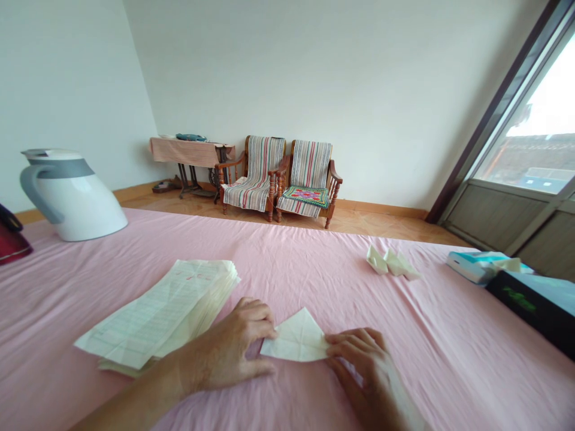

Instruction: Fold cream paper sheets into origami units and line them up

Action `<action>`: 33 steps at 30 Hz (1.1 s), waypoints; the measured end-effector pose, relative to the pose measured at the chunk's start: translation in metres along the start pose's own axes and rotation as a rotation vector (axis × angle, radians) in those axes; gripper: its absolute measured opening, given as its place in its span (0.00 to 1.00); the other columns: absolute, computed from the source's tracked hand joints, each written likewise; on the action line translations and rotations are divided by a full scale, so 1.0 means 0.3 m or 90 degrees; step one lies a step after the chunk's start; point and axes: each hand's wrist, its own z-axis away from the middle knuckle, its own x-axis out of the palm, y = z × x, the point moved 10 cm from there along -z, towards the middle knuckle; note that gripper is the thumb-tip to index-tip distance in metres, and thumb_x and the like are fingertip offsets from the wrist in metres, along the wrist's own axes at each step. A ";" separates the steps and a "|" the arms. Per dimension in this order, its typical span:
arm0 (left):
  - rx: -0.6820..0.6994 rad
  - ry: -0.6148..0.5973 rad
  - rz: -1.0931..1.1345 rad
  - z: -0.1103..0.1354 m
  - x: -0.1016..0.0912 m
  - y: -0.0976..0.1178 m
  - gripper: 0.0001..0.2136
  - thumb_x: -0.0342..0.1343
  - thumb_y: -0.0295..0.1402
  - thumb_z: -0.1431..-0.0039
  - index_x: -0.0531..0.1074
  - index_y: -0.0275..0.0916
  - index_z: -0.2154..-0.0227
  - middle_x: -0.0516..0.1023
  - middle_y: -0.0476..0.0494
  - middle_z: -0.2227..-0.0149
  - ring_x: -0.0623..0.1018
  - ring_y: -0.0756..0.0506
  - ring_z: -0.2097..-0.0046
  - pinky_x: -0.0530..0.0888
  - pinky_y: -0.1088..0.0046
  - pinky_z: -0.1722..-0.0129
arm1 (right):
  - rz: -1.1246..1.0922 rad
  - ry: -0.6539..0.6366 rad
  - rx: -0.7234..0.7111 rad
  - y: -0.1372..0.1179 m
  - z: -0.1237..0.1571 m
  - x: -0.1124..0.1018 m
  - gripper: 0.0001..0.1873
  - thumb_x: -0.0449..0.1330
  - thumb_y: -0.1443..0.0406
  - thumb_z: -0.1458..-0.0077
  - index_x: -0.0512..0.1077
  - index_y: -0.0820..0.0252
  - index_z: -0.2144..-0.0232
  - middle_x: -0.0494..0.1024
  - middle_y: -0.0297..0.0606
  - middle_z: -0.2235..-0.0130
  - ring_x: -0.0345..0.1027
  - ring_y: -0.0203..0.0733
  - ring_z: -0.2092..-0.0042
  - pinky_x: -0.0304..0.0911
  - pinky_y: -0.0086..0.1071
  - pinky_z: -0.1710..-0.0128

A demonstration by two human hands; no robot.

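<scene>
A folded sheet of pale paper [297, 338], creased and pointed at the top, lies on the pink cloth between my two hands. My left hand [240, 347] has its curled fingers at the paper's left edge, its thumb lower down beside the near corner. At the right corner, the fingers of my right hand [363, 359] press on the paper, with the thumb below them. Left of it, near my left forearm, is a stack of printed sheets [157, 308] with visible creases. Several small folded paper shapes [390, 263] stand farther off on the right.
Pink cloth [278, 251] covers the table. A white and grey jug [83, 197] stands at the left, beside a red object [11, 236]. Boxes, one blue and white [471, 267] and one black [516, 299], lie at the right. Two wooden chairs [308, 173] stand beyond the table.
</scene>
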 end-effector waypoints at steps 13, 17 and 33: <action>-0.015 0.080 0.052 -0.004 0.012 -0.040 0.09 0.57 0.18 0.44 0.73 0.38 0.73 0.73 0.51 0.69 0.72 0.48 0.62 0.62 0.71 0.57 | -0.007 0.037 0.044 0.031 0.003 0.015 0.08 0.56 0.69 0.44 0.74 0.53 0.67 0.78 0.37 0.61 0.71 0.45 0.60 0.61 0.38 0.59; -0.129 0.094 0.097 -0.007 0.020 -0.108 0.08 0.59 0.22 0.46 0.73 0.38 0.77 0.72 0.52 0.72 0.73 0.49 0.64 0.63 0.73 0.60 | -0.020 0.045 0.093 0.075 0.002 0.024 0.08 0.56 0.67 0.44 0.75 0.51 0.70 0.78 0.37 0.59 0.70 0.48 0.57 0.59 0.42 0.57; -0.263 0.164 0.095 -0.003 0.013 -0.159 0.08 0.56 0.20 0.51 0.68 0.38 0.70 0.70 0.54 0.74 0.71 0.50 0.71 0.65 0.76 0.69 | -0.040 0.135 0.208 0.142 0.015 0.028 0.02 0.57 0.67 0.48 0.66 0.55 0.72 0.74 0.38 0.63 0.68 0.48 0.61 0.59 0.41 0.61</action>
